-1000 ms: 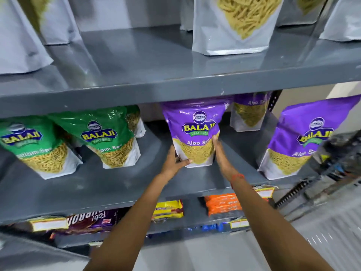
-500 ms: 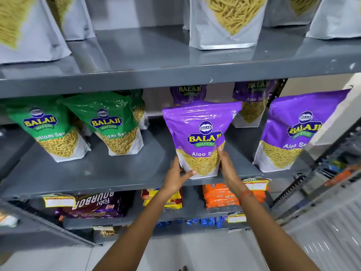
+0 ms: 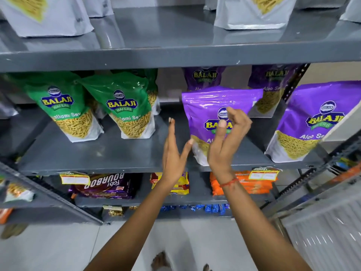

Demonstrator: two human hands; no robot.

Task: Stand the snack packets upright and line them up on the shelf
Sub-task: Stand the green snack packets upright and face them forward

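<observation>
While both hands hover in front, nothing is gripped.
Rack: grey metal shelf (image 3: 109,153), pale tiled floor below.
Purple packet (image 3: 213,102): upright at shelf's front edge, between green packets (image 3: 119,106) and another purple one.
Right hand (image 3: 227,141): loosely curled, empty.
Left hand (image 3: 173,153): flat, spread, empty.

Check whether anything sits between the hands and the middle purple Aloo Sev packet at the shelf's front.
Nothing visible does. The left hand is open beside the purple Aloo Sev packet, the right hand open directly before its face. The grey metal shelf between hand and packet is bare; the green sev packets stand off to the left.
</observation>
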